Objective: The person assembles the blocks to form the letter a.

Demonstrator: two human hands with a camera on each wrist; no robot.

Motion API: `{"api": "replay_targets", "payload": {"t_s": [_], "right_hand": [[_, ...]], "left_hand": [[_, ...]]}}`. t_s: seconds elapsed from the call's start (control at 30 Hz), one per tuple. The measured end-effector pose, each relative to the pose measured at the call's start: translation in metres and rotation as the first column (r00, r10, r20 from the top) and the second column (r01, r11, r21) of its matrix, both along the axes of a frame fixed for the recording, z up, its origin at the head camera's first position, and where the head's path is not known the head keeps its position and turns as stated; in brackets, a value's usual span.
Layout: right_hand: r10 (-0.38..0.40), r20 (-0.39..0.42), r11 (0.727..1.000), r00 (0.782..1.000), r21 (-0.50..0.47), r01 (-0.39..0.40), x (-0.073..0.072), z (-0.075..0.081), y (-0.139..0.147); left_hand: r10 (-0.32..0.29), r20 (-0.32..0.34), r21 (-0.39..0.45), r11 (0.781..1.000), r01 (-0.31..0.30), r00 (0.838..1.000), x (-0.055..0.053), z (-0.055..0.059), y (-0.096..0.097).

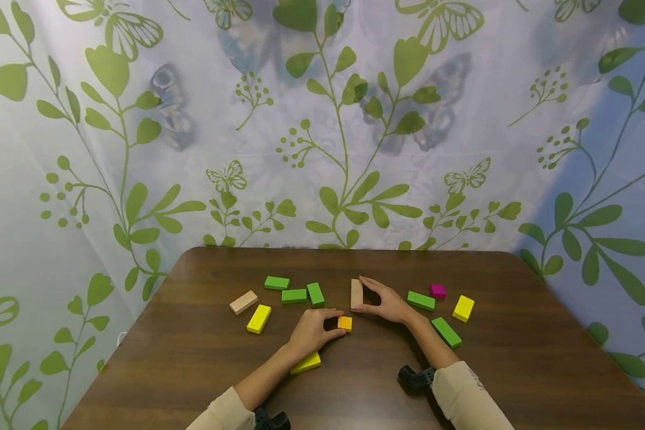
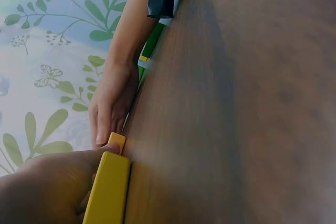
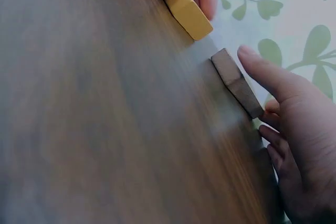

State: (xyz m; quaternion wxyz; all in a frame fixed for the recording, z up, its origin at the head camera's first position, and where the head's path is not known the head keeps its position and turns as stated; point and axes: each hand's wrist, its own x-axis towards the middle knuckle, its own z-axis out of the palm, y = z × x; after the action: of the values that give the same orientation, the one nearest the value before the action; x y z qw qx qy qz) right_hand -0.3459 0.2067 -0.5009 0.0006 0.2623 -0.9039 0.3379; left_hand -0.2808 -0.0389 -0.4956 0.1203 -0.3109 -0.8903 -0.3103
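Observation:
My left hand (image 1: 313, 330) pinches a small orange block (image 1: 345, 323) between thumb and forefinger, near the middle of the table. Just beyond it to the right, my right hand (image 1: 388, 303) spans a plain wooden block (image 1: 357, 295) lengthwise, forefinger at the far end and thumb at the near end. In the right wrist view, this wooden block (image 3: 235, 81) lies on the table close to the orange block (image 3: 190, 14), with the right thumb tip just over one end. A yellow block (image 1: 306, 363), partly hidden under the left wrist, looms large in the left wrist view.
Left of the hands lie green blocks (image 1: 294, 296), another wooden block (image 1: 243, 303) and a yellow block (image 1: 259, 319). On the right are green blocks (image 1: 447, 332), a magenta block (image 1: 438, 291) and a yellow block (image 1: 463, 308). A leaf-patterned curtain (image 1: 269, 197) hangs behind the brown table (image 1: 516, 370).

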Motion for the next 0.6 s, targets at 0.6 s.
{"api": "replay_targets", "payload": {"t_s": [0.6], "right_hand": [[0.043,-0.006,0.999,0.999,-0.017,-0.043,-0.003,-0.002,0.000]], "left_hand": [[0.074,0.017,0.058,0.995,-0.075,0.997,-0.013,-0.002,0.016]]}}
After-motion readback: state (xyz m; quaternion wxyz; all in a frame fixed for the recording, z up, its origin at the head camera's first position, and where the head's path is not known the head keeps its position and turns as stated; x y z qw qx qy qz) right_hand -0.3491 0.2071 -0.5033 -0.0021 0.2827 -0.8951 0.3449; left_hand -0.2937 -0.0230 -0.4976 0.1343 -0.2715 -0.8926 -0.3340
